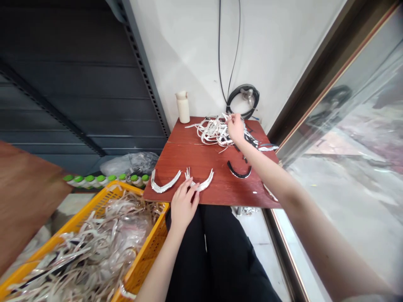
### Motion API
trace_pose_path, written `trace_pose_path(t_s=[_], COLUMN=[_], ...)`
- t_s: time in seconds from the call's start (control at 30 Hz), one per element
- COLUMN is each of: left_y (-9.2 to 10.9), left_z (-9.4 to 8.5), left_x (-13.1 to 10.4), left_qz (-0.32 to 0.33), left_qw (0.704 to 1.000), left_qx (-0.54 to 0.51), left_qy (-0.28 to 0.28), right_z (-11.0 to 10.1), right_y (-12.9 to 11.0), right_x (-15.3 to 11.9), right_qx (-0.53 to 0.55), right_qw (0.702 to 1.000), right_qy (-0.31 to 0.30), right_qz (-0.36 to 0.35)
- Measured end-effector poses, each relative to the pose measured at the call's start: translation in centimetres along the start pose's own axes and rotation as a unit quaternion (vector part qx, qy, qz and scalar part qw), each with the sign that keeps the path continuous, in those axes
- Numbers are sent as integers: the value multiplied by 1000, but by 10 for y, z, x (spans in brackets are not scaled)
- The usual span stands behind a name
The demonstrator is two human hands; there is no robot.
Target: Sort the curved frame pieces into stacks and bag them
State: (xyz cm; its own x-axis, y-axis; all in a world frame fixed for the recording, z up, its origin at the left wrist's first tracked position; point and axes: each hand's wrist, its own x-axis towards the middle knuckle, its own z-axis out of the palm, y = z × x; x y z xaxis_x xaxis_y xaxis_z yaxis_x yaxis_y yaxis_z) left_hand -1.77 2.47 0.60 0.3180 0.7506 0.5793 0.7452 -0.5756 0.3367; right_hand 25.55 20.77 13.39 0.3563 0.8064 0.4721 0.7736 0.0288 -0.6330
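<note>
My left hand [185, 202] rests at the table's front edge, fingers spread and touching a curved bundle of white strips [206, 183]. A second curved white bundle [165, 187] lies to its left. At the back of the table, my right hand [235, 127] reaches into a tangled pile of white strips [212, 131], its fingers pinched on a white strip. Black strips show at the pile's right side, partly behind my right forearm. A curved black bundle [239, 174] lies on the table below that forearm.
The red-brown table [192, 153] stands against a white wall. A cream bottle [183, 107] stands at its back left corner, and a coil of black cable [229, 102] at the back. A yellow crate [146, 251] full of strips is at left; a glass pane [352, 138] is at right.
</note>
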Motion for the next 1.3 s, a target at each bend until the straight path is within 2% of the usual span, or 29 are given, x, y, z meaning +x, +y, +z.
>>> trace_pose_path(t_s=[0.13,0.17,0.23,0.3,0.37,0.5,0.53,0.6,0.67,0.77,0.87,0.97,1.1,1.2,1.3], left_y=[1,1,1,1,1,2,2,1,1,1,2,3,4,3,3], left_z=[-1,0,0,0,0,0,1,1,2,3,2,1,0,-1,-1], left_x=[0,0,0,0,1,1,0,0,-1,-1,0,1,1,1,1], left_qz=[-2,-4,-12,-20,-25,-29,-30,-35,-44,-54,-55,-54,-50,-44,-44], left_qw=[1000,1000,1000,1000,1000,999,999,999,999,998,997,997,998,998,998], left_qx=[-1,-4,-10,-15,-17,-17,-17,-18,-20,-30,-45,-49,-46,-44,-46], left_qy=[0,-1,-1,4,8,11,12,16,25,32,31,30,18,12,14], right_z=[-26,-32,-38,-38,-30,7,18,37,49,48,36,29,29,27,20], right_y=[-19,-26,-43,-61,-76,-87,-86,-79,-72,-64,-59,-54,-48,-46,-47], right_x=[8,7,-1,-16,-36,-82,-92,-109,-118,-119,-112,-111,-119,-125,-126], right_qx=[100,104,85,13,-91,-197,-203,-191,-149,-55,7,9,-23,-51,-55], right_qw=[991,989,976,931,867,751,728,704,706,734,782,819,827,836,826], right_qy=[15,-8,-110,-239,-311,-359,-371,-386,-392,-396,-393,-418,-471,-469,-498], right_qz=[-86,-106,-170,-274,-380,-517,-539,-564,-571,-550,-484,-392,-307,-280,-257])
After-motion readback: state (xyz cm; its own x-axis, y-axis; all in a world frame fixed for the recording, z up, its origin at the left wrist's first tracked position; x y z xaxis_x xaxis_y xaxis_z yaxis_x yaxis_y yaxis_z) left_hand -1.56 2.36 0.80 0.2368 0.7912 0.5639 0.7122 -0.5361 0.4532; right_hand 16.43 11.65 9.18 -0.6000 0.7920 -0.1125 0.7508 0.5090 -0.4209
